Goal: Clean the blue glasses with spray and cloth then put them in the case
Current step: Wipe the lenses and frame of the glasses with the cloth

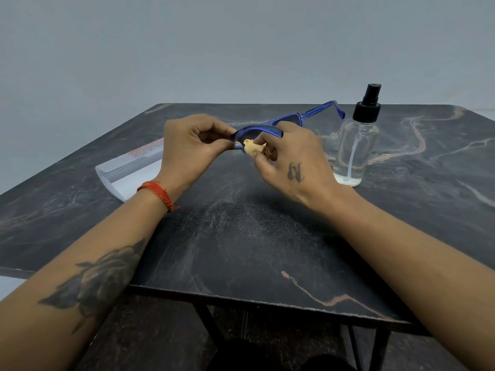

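Blue plastic is sitting at the centre of the grip: the blue glasses (270,128) are being held up above the table (241,236), clear of its dark marbled top. The left hand (187,145) is pinching the near end of the frame between curled fingers and thumb, while the right hand (289,153) is curling its fingers round a small tan cloth (254,149) and pressing it against the near lens. One temple arm of the glasses is sticking out past the right hand, pointing toward the spray bottle (356,145). That bottle is standing upright on the table just to the right of the glasses, apart from them; it is clear glass with a black pump top, a thin tube is running down inside it, and what looks like a little clear liquid is lying at the bottom, though the level is hard to read. To the left of the glasses, partly hidden behind the left hand and wrist, the case (128,170) is lying on the table, white with red print near its far end; whether it is open or holding anything cannot be told. An orange thread band (158,194) is circling the left wrist, below the glasses.
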Action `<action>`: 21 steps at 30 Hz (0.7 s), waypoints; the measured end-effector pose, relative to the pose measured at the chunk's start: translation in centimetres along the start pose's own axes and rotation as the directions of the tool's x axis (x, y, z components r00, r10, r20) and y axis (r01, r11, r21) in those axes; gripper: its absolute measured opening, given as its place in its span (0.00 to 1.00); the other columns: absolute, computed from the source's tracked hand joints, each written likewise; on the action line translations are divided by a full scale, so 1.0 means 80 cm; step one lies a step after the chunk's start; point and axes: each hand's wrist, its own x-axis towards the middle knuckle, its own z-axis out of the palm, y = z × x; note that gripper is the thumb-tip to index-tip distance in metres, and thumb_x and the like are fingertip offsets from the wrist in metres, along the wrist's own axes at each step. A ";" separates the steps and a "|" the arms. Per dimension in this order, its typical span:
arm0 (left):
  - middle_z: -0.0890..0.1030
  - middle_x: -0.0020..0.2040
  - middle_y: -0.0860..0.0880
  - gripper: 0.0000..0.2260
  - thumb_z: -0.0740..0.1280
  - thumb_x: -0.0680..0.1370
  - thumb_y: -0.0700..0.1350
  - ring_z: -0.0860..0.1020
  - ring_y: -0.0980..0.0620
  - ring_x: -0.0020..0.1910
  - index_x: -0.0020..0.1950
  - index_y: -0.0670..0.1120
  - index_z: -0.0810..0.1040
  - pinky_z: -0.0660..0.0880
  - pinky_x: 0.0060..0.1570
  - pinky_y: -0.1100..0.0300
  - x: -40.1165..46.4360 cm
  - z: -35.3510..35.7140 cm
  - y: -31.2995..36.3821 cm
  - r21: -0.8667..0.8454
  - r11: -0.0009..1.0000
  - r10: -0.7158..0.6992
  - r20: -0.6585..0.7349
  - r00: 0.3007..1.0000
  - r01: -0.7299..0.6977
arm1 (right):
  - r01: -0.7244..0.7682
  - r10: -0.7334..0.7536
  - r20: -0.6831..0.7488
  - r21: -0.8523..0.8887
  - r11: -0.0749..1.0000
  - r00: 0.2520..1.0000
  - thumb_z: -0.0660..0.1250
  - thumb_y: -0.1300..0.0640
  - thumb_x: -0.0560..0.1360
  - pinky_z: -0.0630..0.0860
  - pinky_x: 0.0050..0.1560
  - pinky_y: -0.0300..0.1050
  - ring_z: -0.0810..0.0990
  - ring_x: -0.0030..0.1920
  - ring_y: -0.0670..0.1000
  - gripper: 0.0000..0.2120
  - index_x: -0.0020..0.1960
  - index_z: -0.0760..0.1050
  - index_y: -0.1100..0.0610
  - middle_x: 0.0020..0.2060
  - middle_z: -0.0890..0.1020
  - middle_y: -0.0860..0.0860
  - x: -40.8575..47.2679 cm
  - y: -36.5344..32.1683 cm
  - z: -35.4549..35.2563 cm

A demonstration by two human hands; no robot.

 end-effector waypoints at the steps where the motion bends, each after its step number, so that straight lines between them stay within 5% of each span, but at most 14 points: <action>1: 0.81 0.40 0.53 0.10 0.75 0.67 0.36 0.80 0.64 0.36 0.45 0.46 0.81 0.77 0.41 0.69 0.000 0.000 0.000 0.000 1.000 -0.003 0.001 1.000 0.003 | 0.016 -0.016 0.001 -0.004 1.000 1.000 0.64 0.54 0.74 0.62 0.34 0.41 0.73 0.36 0.52 0.09 0.47 0.79 0.59 0.35 0.72 0.51 0.000 -0.001 0.001; 10: 0.81 0.39 0.56 0.12 0.75 0.66 0.34 0.80 0.64 0.35 0.44 0.47 0.81 0.77 0.40 0.70 0.001 0.001 0.003 -0.027 0.999 -0.019 0.007 1.000 0.019 | 0.035 -0.032 0.025 -0.109 0.993 0.999 0.63 0.56 0.72 0.65 0.33 0.43 0.74 0.35 0.57 0.09 0.48 0.80 0.58 0.39 0.75 0.56 0.000 0.004 -0.001; 16: 0.81 0.39 0.56 0.12 0.75 0.66 0.35 0.80 0.65 0.36 0.45 0.47 0.81 0.76 0.41 0.71 0.001 0.002 0.004 -0.025 0.999 -0.041 0.016 0.999 0.041 | 0.032 -0.033 -0.032 -0.052 0.998 0.999 0.63 0.58 0.74 0.62 0.34 0.42 0.71 0.36 0.53 0.08 0.49 0.77 0.61 0.39 0.71 0.52 0.001 0.004 0.003; 21: 0.82 0.40 0.53 0.11 0.75 0.66 0.34 0.80 0.62 0.37 0.45 0.46 0.81 0.77 0.42 0.68 0.001 0.003 0.005 -0.014 0.999 -0.039 0.034 0.999 0.039 | 0.057 -0.053 -0.088 0.049 0.997 0.995 0.65 0.59 0.74 0.59 0.36 0.35 0.72 0.37 0.50 0.08 0.49 0.78 0.62 0.41 0.78 0.55 0.006 0.005 0.010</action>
